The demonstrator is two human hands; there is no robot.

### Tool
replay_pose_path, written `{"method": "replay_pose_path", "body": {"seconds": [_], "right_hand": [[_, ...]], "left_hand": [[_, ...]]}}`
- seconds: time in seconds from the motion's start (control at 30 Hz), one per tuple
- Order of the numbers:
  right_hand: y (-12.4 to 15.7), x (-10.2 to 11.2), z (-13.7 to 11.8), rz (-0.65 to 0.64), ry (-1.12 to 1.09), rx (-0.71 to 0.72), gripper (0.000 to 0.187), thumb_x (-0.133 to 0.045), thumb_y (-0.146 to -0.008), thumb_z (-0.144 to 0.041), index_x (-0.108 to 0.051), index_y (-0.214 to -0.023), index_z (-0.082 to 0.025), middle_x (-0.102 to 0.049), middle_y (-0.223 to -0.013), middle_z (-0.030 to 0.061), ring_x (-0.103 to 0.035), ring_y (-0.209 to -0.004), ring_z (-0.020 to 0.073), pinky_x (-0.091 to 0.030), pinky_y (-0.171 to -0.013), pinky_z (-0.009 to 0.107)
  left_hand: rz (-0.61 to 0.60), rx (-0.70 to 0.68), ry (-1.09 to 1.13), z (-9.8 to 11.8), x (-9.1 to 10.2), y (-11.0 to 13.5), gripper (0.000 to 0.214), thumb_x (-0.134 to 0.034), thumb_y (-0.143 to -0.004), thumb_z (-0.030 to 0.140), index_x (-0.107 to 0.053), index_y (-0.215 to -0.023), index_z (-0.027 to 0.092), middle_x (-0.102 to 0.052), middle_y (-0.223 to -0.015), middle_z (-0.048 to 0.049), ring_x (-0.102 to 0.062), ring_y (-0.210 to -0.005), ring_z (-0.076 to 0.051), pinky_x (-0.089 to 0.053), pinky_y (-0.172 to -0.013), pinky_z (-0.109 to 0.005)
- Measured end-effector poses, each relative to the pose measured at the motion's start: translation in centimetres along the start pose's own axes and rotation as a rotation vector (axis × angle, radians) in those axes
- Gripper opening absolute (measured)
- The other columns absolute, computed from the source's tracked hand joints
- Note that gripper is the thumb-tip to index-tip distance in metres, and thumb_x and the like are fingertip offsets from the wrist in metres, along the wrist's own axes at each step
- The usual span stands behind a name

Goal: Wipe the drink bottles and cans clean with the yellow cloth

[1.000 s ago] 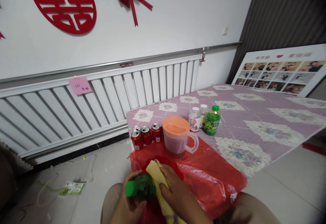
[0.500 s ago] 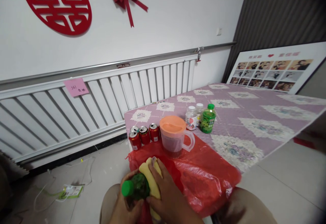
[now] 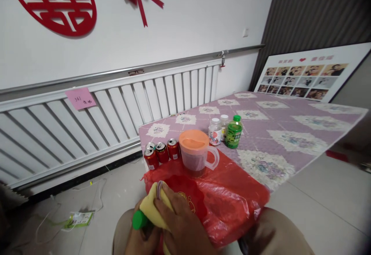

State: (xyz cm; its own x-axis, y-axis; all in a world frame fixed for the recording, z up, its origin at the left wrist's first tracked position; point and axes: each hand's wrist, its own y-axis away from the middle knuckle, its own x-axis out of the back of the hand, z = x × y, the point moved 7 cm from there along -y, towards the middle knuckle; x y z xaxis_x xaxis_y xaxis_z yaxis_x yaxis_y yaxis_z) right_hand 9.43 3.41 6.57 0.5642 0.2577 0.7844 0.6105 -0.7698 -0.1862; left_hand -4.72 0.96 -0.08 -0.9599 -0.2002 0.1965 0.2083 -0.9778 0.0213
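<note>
My left hand (image 3: 142,241) grips a green bottle by its body; only its green cap (image 3: 138,220) shows, pointing left. My right hand (image 3: 181,224) presses a yellow cloth (image 3: 150,210) over the bottle, fingers closed on the cloth. Both hands sit low, above my knees, at the near edge of a red plastic bag (image 3: 228,204) spread on the table corner.
Behind the bag stand an orange-lidded jug (image 3: 195,154), three red cans (image 3: 161,152), two small jars (image 3: 215,131) and another green bottle (image 3: 233,132) on a purple patterned tablecloth (image 3: 284,131). A white radiator (image 3: 101,108) lines the wall. A power strip (image 3: 78,219) lies on the floor.
My right hand has drawn the yellow cloth up over the bottle, which is now covered except for its cap. The view has shifted slightly right and down.
</note>
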Motion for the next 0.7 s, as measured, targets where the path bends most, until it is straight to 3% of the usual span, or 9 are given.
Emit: {"method": "replay_pose_path", "body": {"seconds": [0.2,0.33,0.43,0.53,0.63,0.7], "right_hand": [[0.3,-1.2,6.5,-0.049,0.134,-0.35,0.085,-0.042,-0.075,0.007,-0.047,-0.154,-0.024,-0.037,-0.165,0.009,-0.049,-0.142,0.0304,-0.046,-0.112,0.045],[0.6,-1.0,8.2,-0.091,0.186,-0.466,0.08,-0.043,-0.077,0.005,-0.05,-0.152,-0.023,-0.04,-0.164,0.0119,-0.056,-0.135,0.0335,-0.05,-0.106,0.048],[0.7,-0.8,6.8,-0.054,0.098,-0.392,0.086,-0.045,-0.074,0.004,-0.044,-0.156,-0.024,-0.036,-0.165,0.0106,-0.045,-0.145,0.0285,-0.043,-0.114,0.044],[0.7,-0.8,3.8,0.044,0.049,-0.17,0.092,-0.051,-0.072,0.002,-0.036,-0.159,-0.026,-0.03,-0.168,0.0105,-0.035,-0.151,0.028,-0.037,-0.12,0.045],[0.8,-0.9,0.9,0.153,0.113,0.043,0.085,-0.055,-0.077,0.001,-0.042,-0.156,-0.03,-0.028,-0.168,0.0139,-0.042,-0.147,0.0337,-0.043,-0.115,0.051],[0.6,-0.9,0.1,0.178,0.155,0.083,0.078,-0.057,-0.081,0.001,-0.048,-0.152,-0.031,-0.031,-0.167,0.0152,-0.048,-0.143,0.0351,-0.047,-0.111,0.051]], "left_hand": [[0.08,-0.133,-0.027,0.6,0.8,-0.1,0.065,-0.079,-0.072,0.035,-0.057,-0.131,0.021,-0.072,-0.115,-0.0105,-0.072,-0.104,-0.031,-0.06,-0.094,-0.044],[0.127,-0.156,-0.038,0.2,1.1,-0.1,0.069,-0.081,-0.069,0.037,-0.056,-0.132,0.022,-0.069,-0.119,-0.011,-0.07,-0.108,-0.032,-0.059,-0.096,-0.044],[0.141,-0.157,-0.019,0.0,1.2,-0.2,0.071,-0.083,-0.067,0.036,-0.056,-0.13,0.02,-0.068,-0.123,-0.0129,-0.068,-0.115,-0.034,-0.058,-0.1,-0.044],[0.106,-0.132,0.028,0.3,0.7,-0.2,0.069,-0.082,-0.07,0.036,-0.054,-0.131,0.02,-0.069,-0.124,-0.0136,-0.068,-0.117,-0.034,-0.057,-0.102,-0.044],[0.039,-0.058,0.052,0.9,-0.2,-0.1,0.065,-0.077,-0.077,0.035,-0.051,-0.135,0.021,-0.074,-0.118,-0.0126,-0.07,-0.116,-0.033,-0.057,-0.102,-0.044],[0.037,-0.026,0.058,1.3,-0.4,0.0,0.064,-0.077,-0.077,0.036,-0.052,-0.134,0.021,-0.076,-0.113,-0.0116,-0.071,-0.114,-0.033,-0.057,-0.101,-0.044]]}}
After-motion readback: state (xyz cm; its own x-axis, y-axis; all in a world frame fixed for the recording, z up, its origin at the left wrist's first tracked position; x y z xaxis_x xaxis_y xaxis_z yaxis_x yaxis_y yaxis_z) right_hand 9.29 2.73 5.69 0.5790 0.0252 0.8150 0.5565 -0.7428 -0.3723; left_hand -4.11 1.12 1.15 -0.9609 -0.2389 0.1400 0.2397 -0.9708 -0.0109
